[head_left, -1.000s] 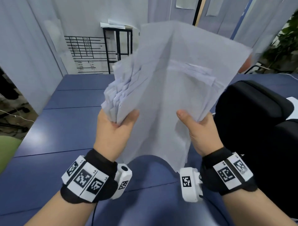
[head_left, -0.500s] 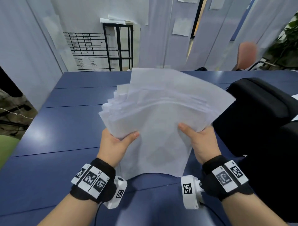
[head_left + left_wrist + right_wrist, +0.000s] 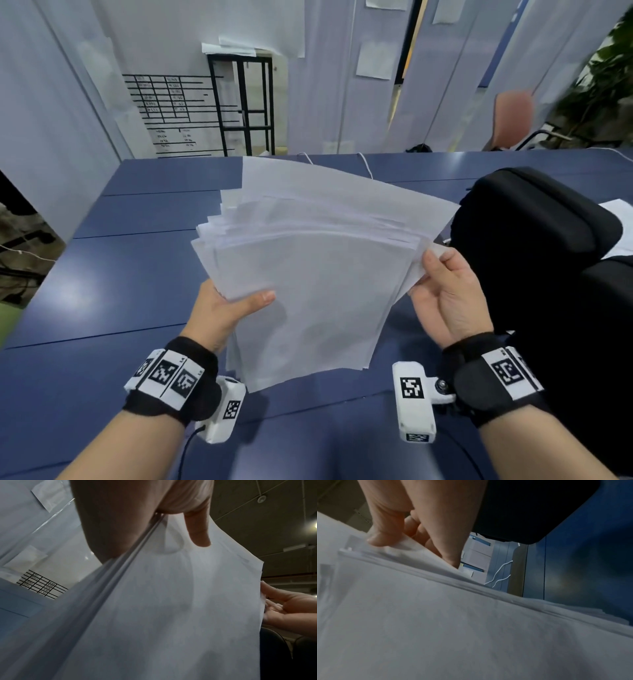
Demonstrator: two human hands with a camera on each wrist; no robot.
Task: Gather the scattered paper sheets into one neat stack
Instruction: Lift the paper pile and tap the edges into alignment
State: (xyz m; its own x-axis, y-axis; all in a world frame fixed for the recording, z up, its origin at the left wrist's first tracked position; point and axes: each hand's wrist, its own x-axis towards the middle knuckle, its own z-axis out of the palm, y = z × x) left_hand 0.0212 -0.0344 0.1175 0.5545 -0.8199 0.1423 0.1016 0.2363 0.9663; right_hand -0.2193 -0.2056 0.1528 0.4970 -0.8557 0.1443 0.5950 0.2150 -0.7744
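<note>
Your left hand [image 3: 222,310] grips the fanned paper stack [image 3: 308,274] at its left edge, thumb on top, above the blue tabletop [image 3: 102,291]. Your right hand [image 3: 445,294] pinches the stack's right edge beside a black bag [image 3: 534,240].

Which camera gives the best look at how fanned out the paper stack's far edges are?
The head view: it shows the whole paper stack with its far edges staggered, between the left hand and right hand. The left wrist view shows only the near face and one side edge; the right wrist view shows layered edges close up, blurred.
</note>
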